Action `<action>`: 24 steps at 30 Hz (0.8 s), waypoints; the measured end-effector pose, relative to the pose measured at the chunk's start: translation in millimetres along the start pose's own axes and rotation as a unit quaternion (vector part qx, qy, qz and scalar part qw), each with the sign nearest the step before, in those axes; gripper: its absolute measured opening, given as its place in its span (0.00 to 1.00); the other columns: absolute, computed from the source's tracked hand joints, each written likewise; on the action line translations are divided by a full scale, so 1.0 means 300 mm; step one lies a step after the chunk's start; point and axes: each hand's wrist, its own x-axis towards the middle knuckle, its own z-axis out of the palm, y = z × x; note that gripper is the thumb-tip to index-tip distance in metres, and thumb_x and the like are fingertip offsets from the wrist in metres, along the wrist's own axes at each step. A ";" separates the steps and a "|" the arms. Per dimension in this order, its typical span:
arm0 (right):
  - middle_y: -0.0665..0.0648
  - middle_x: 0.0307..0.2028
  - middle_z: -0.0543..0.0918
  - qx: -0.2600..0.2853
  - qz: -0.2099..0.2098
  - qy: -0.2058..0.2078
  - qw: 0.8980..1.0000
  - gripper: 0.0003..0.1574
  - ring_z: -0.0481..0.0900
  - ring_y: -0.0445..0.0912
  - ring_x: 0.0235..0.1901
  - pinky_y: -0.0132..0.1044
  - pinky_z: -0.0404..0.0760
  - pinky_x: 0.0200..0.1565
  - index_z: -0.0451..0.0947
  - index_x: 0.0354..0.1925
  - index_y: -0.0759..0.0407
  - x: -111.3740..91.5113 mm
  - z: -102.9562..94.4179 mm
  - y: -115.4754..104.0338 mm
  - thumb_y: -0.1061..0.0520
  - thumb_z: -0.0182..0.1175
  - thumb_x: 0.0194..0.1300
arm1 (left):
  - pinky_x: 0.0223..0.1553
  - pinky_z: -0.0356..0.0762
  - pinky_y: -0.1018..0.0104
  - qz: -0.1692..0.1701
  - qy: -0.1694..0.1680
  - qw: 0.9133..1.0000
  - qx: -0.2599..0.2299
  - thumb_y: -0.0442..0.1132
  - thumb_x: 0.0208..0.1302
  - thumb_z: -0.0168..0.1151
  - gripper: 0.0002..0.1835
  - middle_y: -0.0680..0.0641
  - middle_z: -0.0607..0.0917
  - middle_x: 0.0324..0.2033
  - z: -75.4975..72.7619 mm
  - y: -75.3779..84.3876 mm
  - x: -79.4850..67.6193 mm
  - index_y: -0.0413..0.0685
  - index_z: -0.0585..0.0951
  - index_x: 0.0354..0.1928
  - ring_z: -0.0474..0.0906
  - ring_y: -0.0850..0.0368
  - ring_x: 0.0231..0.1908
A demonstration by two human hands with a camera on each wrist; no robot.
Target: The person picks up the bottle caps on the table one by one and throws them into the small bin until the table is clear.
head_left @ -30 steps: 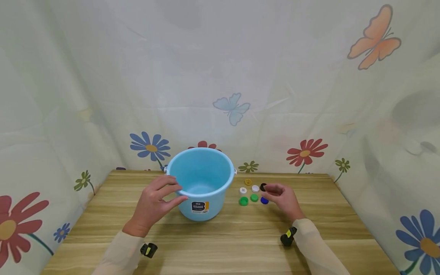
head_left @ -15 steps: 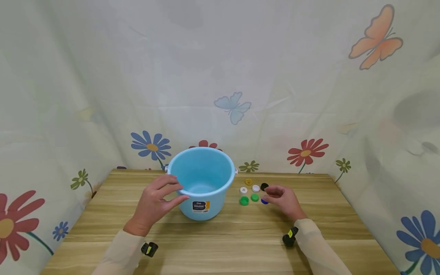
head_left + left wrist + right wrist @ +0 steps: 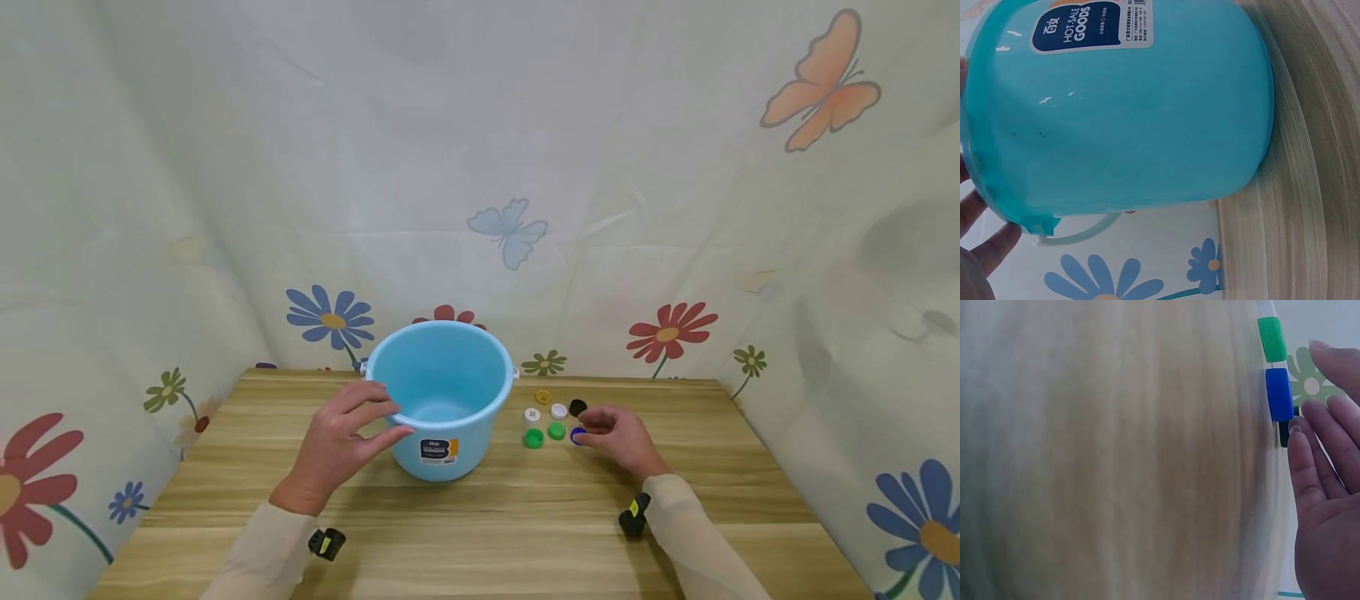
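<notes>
A light blue bucket (image 3: 442, 450) stands upright on the table, its label facing me. My left hand (image 3: 337, 442) rests on the bucket's near left rim with loosely spread fingers; in the left wrist view fingertips (image 3: 1004, 240) lie right at the rim. Over on the right, my right hand (image 3: 618, 437) hovers low beside a blue bottle cap (image 3: 578, 436) and a black cap (image 3: 577, 407). The right wrist view shows its thumb and fingers apart, nothing between them, with the blue cap (image 3: 1279, 395) just beyond the fingertips.
Between bucket and right hand lie a yellow cap (image 3: 543, 397), two white caps (image 3: 558, 412) and two green caps (image 3: 557, 431). A patterned curtain (image 3: 585, 167) hangs behind and at both sides of the wooden table (image 3: 480, 542).
My right hand has shifted very slightly, and more of the blue and black caps shows beside its fingers. The left hand and the bucket have stayed in place.
</notes>
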 end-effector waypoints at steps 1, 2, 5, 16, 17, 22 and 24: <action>0.60 0.50 0.88 -0.005 -0.002 -0.002 1.000 0.25 0.87 0.49 0.48 0.39 0.89 0.52 0.84 0.52 0.60 0.002 0.000 0.001 0.53 0.77 0.58 | 0.55 0.86 0.44 0.000 0.000 1.000 0.001 0.58 0.53 0.77 0.21 0.52 0.88 0.42 0.000 0.000 0.000 0.49 0.90 0.40 0.84 0.50 0.50; 0.60 0.50 0.88 -0.009 -0.003 -0.003 1.000 0.24 0.87 0.49 0.48 0.39 0.89 0.51 0.84 0.52 0.60 0.003 -0.001 0.002 0.54 0.77 0.59 | 0.55 0.86 0.44 0.000 0.000 1.000 0.001 0.56 0.52 0.79 0.21 0.52 0.88 0.42 -0.001 0.000 0.000 0.49 0.90 0.40 0.84 0.50 0.50; 0.59 0.49 0.89 -0.016 -0.004 -0.005 1.000 0.22 0.87 0.48 0.47 0.38 0.89 0.50 0.85 0.51 0.60 0.008 0.001 0.003 0.56 0.76 0.60 | 0.55 0.86 0.44 0.000 0.001 1.000 0.002 0.54 0.50 0.81 0.20 0.52 0.88 0.42 -0.001 -0.001 0.000 0.49 0.90 0.40 0.84 0.50 0.50; 0.56 0.45 0.89 -0.048 -0.007 -0.005 0.999 0.19 0.86 0.46 0.44 0.35 0.88 0.47 0.86 0.48 0.58 0.013 0.001 0.006 0.55 0.76 0.59 | 0.54 0.86 0.44 0.000 0.002 1.000 0.001 0.49 0.45 0.84 0.19 0.52 0.88 0.42 0.000 0.005 0.000 0.51 0.90 0.39 0.84 0.50 0.50; 0.56 0.45 0.89 -0.050 -0.007 -0.006 0.999 0.19 0.86 0.46 0.44 0.35 0.88 0.46 0.86 0.48 0.58 0.013 0.001 0.006 0.55 0.76 0.60 | 0.54 0.86 0.44 -0.001 0.001 1.000 0.001 0.46 0.42 0.85 0.20 0.52 0.88 0.42 0.000 0.005 0.001 0.51 0.90 0.39 0.84 0.51 0.50; 0.55 0.44 0.89 -0.056 -0.002 -0.014 0.998 0.19 0.85 0.45 0.43 0.34 0.87 0.46 0.86 0.48 0.58 0.015 0.003 0.006 0.55 0.76 0.60 | 0.54 0.86 0.45 -0.005 0.000 1.000 0.005 0.44 0.40 0.86 0.21 0.52 0.88 0.42 0.002 0.004 0.000 0.51 0.90 0.39 0.84 0.51 0.50; 0.55 0.44 0.89 -0.060 -0.006 -0.017 0.998 0.19 0.85 0.45 0.43 0.35 0.88 0.46 0.86 0.48 0.58 0.019 0.004 0.008 0.55 0.76 0.60 | 0.55 0.86 0.46 -0.005 0.000 1.000 0.006 0.46 0.41 0.86 0.21 0.52 0.88 0.42 0.002 0.003 0.000 0.51 0.90 0.40 0.84 0.51 0.50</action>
